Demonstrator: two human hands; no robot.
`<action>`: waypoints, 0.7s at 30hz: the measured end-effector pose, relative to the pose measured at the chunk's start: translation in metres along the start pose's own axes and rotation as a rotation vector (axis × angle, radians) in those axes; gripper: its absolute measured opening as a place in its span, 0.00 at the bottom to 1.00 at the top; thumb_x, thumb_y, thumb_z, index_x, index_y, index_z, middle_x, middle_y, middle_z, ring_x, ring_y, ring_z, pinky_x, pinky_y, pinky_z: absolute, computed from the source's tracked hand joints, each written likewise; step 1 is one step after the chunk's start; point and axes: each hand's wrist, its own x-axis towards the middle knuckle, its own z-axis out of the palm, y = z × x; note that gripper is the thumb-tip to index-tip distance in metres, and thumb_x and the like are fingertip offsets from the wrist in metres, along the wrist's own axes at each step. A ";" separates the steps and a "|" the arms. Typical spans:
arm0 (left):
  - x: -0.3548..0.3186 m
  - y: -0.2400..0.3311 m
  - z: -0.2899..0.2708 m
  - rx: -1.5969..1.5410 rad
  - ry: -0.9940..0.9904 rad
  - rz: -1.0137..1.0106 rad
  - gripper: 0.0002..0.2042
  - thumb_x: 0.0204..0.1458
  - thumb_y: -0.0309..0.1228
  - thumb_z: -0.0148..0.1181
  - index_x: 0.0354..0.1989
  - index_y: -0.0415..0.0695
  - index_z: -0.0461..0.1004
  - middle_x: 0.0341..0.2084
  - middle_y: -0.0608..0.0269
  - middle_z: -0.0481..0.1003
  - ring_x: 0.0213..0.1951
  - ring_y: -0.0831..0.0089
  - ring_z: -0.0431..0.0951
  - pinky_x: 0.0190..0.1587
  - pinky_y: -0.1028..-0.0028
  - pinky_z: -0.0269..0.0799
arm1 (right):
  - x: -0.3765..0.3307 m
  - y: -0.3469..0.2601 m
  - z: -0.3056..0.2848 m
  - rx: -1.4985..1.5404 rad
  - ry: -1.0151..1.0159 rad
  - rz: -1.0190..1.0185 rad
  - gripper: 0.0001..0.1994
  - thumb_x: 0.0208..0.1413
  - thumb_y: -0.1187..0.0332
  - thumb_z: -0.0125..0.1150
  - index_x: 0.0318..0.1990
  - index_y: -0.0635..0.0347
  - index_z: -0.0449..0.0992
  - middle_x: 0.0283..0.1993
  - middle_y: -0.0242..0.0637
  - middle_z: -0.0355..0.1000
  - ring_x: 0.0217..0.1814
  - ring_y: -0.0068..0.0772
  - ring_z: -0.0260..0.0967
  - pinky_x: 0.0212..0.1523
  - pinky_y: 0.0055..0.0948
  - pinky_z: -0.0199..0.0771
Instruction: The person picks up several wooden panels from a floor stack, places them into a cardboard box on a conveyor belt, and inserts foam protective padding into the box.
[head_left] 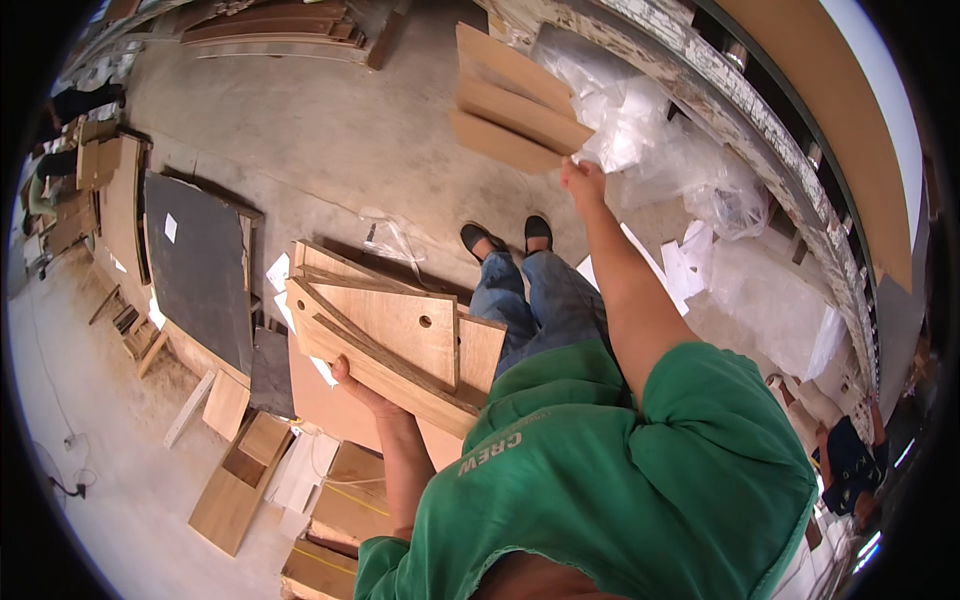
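Note:
In my right hand [583,182], stretched far forward, the fingers pinch the corner of a folded brown cardboard sheet [520,108] held out over the floor. My left hand [362,385] grips the near edge of a wood-grain board [380,362], thumb along the edge and the other fingers hidden beneath. Tilted against that board lies another wood-grain panel [385,318] with a round hole near one corner. More boards of the same finish show under and behind these two, close against my body.
Crumpled clear plastic wrap [640,120] lies on the right beside a worn roller conveyor [800,150]. A black-topped stack [195,265] stands left. Loose panels and cartons [350,490] are at lower left. Long boards [270,28] lie at the back. Other people are at both sides.

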 end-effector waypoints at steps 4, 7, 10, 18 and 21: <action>-0.009 0.006 -0.003 -0.018 0.171 0.026 0.38 0.42 0.55 0.53 0.60 0.45 0.57 0.53 0.54 0.64 0.53 0.55 0.63 0.57 0.60 0.58 | -0.048 0.015 0.010 -0.580 0.122 -0.713 0.17 0.51 0.63 0.57 0.46 0.61 0.69 0.41 0.51 0.70 0.46 0.53 0.66 0.46 0.45 0.66; -0.012 0.016 -0.015 -0.141 0.073 0.006 0.36 0.41 0.54 0.53 0.58 0.45 0.59 0.52 0.55 0.65 0.53 0.56 0.64 0.56 0.59 0.59 | -0.084 0.014 0.020 -0.937 0.060 -0.925 0.23 0.54 0.55 0.53 0.52 0.61 0.66 0.50 0.53 0.66 0.52 0.55 0.62 0.53 0.47 0.62; -0.017 0.033 -0.035 -0.220 0.049 0.064 0.34 0.42 0.53 0.53 0.55 0.44 0.63 0.47 0.56 0.69 0.48 0.58 0.68 0.52 0.60 0.65 | -0.086 -0.018 0.037 -1.374 -0.290 -0.481 0.24 0.52 0.54 0.54 0.53 0.59 0.68 0.45 0.48 0.72 0.47 0.50 0.70 0.45 0.46 0.71; 0.029 0.091 -0.083 -0.376 0.116 0.260 0.35 0.40 0.52 0.55 0.56 0.42 0.62 0.47 0.52 0.69 0.47 0.56 0.70 0.49 0.60 0.68 | -0.055 -0.030 0.122 -1.852 -0.912 -0.798 0.13 0.47 0.66 0.52 0.34 0.62 0.80 0.38 0.49 0.75 0.42 0.47 0.74 0.42 0.41 0.73; 0.053 0.132 -0.085 -0.482 0.196 0.264 0.37 0.38 0.50 0.56 0.58 0.43 0.60 0.48 0.53 0.68 0.49 0.55 0.68 0.51 0.59 0.67 | -0.130 -0.132 0.206 -1.767 -0.896 -0.569 0.13 0.43 0.65 0.52 0.30 0.65 0.79 0.33 0.52 0.75 0.37 0.49 0.74 0.36 0.41 0.73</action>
